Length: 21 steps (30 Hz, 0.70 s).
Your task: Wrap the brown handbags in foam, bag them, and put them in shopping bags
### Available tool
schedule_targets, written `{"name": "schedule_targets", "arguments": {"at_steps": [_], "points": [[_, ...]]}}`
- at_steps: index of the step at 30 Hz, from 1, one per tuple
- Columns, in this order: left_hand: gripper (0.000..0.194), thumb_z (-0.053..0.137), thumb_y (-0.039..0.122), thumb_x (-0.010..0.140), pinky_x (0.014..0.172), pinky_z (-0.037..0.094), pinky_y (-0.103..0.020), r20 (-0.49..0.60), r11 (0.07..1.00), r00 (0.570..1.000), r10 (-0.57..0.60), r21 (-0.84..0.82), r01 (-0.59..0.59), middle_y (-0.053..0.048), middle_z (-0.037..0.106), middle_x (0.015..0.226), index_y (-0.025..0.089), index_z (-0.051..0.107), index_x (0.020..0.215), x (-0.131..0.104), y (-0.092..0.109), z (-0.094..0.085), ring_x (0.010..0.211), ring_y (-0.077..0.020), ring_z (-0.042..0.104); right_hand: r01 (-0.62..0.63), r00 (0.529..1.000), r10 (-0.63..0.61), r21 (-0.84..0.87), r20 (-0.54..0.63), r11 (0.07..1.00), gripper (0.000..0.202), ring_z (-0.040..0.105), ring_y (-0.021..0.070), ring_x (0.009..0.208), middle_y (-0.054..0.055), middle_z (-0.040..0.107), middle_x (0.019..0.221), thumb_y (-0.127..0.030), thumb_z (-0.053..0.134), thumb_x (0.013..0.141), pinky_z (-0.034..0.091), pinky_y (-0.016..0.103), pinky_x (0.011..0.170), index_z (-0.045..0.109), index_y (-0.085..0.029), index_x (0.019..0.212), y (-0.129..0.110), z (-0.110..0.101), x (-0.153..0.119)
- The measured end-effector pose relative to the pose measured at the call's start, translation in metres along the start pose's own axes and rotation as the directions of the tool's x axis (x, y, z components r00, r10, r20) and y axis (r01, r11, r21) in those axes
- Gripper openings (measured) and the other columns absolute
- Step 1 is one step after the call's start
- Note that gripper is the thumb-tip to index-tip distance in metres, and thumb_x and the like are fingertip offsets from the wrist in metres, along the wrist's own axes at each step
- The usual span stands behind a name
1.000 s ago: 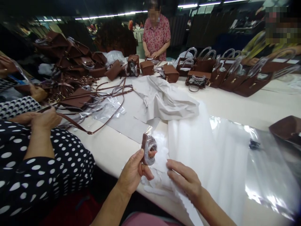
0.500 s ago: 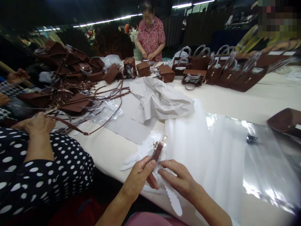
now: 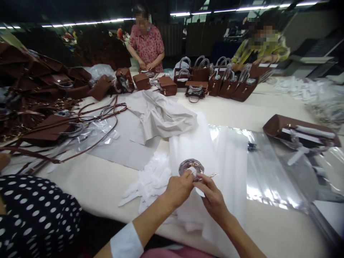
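Note:
A coiled brown strap (image 3: 185, 165), seemingly under clear wrap, stands out above my fingers with a bit of metal at its right. My left hand (image 3: 179, 189) pinches the coil's near side, fingers bent over it. Close against it, my right hand (image 3: 212, 195) has its thumb and fingers closed at the coil's lower right. Part of a white strip (image 3: 199, 192) shows between the hands; which fingers hold it is hidden. Below the coil lie white foam sheets (image 3: 228, 172). A heap of white scalloped strips (image 3: 154, 175) lies left of my hands.
Crumpled grey sheeting (image 3: 163, 118) lies ahead, with clear plastic sheets (image 3: 268, 168) to the right. A brown handbag (image 3: 274, 125) rests at far right. Loose brown straps (image 3: 115, 125) and piled bags are on the left. A person in polka dots (image 3: 40, 215) sits close by; two people work opposite.
The strap now shows as a ring facing me, where before it was edge-on in my left hand. My right hand has closed in on it. The view has swung right.

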State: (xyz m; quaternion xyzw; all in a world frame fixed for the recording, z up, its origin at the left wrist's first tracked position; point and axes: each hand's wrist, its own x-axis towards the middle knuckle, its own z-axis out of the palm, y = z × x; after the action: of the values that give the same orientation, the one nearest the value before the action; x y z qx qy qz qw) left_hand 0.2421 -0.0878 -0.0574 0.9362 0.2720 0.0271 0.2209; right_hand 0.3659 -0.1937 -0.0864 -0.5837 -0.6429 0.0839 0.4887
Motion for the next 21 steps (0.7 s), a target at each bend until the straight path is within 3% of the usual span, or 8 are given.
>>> {"name": "schedule_targets", "arguments": {"at_steps": [3, 6, 11, 14, 17, 21], "points": [[0.023, 0.039, 0.027, 0.088, 0.064, 0.047, -0.031, 0.021, 0.999, 0.999, 0.031, -0.01, -0.031, -0.007, 0.058, 0.108, 0.021, 0.055, 0.103, 0.015, -0.004, 0.022, 0.072, -0.0189, 0.061, -0.118, 0.988, 0.113, 0.039, 0.108, 0.992, 0.026, 0.052, 0.0187, 0.108, 0.012, 0.051, 0.121, -0.011, 0.041, 0.084, 0.047, 0.037, 0.089, 0.058, -0.02, 0.101, 0.024, -0.002, -0.006], [0.02, 0.044, 0.027, 0.085, 0.066, 0.047, -0.03, 0.03, 0.998, 0.999, 0.041, -0.043, -0.039, -0.007, 0.059, 0.109, 0.02, 0.057, 0.099, 0.018, -0.012, 0.036, 0.073, -0.0177, 0.061, -0.164, 0.98, 0.154, 0.072, 0.128, 0.984, 0.023, 0.056, 0.017, 0.101, 0.009, 0.059, 0.109, -0.014, 0.041, 0.084, 0.049, 0.035, 0.085, 0.06, -0.02, 0.097, 0.037, 0.003, -0.01], [0.023, 0.044, 0.028, 0.086, 0.075, 0.046, -0.028, -0.012, 0.984, 0.999, 0.04, -0.173, -0.042, -0.003, 0.059, 0.11, 0.027, 0.053, 0.106, 0.01, -0.022, 0.04, 0.091, -0.0188, 0.06, -0.264, 0.963, 0.251, 0.147, 0.102, 0.953, 0.022, 0.057, 0.0167, 0.097, 0.007, 0.061, 0.102, -0.018, 0.043, 0.084, 0.048, 0.034, 0.084, 0.061, -0.02, 0.095, 0.04, 0.011, -0.014], [0.024, 0.036, 0.03, 0.089, 0.074, 0.045, -0.026, -0.048, 0.963, 0.998, -0.028, -0.269, 0.014, 0.0, 0.063, 0.096, 0.028, 0.047, 0.11, 0.01, -0.025, 0.042, 0.084, -0.0156, 0.061, -0.35, 0.937, 0.338, 0.206, 0.092, 0.914, 0.019, 0.057, 0.0173, 0.093, 0.006, 0.062, 0.098, -0.022, 0.046, 0.083, 0.047, 0.034, 0.084, 0.063, -0.021, 0.093, 0.037, 0.013, -0.012], [0.026, 0.035, 0.032, 0.089, 0.063, 0.043, -0.025, -0.076, 0.936, 0.988, -0.133, -0.338, 0.1, 0.002, 0.063, 0.075, 0.025, 0.04, 0.113, 0.014, -0.026, 0.047, 0.066, -0.015, 0.06, -0.47, 0.88, 0.469, 0.275, 0.074, 0.839, 0.017, 0.058, 0.0178, 0.085, 0.005, 0.063, 0.09, -0.03, 0.052, 0.081, 0.048, 0.033, 0.079, 0.064, -0.02, 0.087, 0.034, 0.016, -0.009], [0.027, 0.04, 0.033, 0.086, 0.06, 0.041, -0.025, -0.083, 0.906, 0.975, -0.205, -0.392, 0.158, 0.003, 0.061, 0.068, 0.022, 0.039, 0.111, 0.018, -0.027, 0.052, 0.064, -0.016, 0.059, -0.63, 0.754, 0.646, 0.405, 0.118, 0.662, 0.027, 0.058, 0.0138, 0.057, 0.001, 0.061, 0.068, -0.043, 0.053, 0.08, 0.05, 0.026, 0.055, 0.06, -0.017, 0.086, 0.03, 0.019, 0.001]]}}
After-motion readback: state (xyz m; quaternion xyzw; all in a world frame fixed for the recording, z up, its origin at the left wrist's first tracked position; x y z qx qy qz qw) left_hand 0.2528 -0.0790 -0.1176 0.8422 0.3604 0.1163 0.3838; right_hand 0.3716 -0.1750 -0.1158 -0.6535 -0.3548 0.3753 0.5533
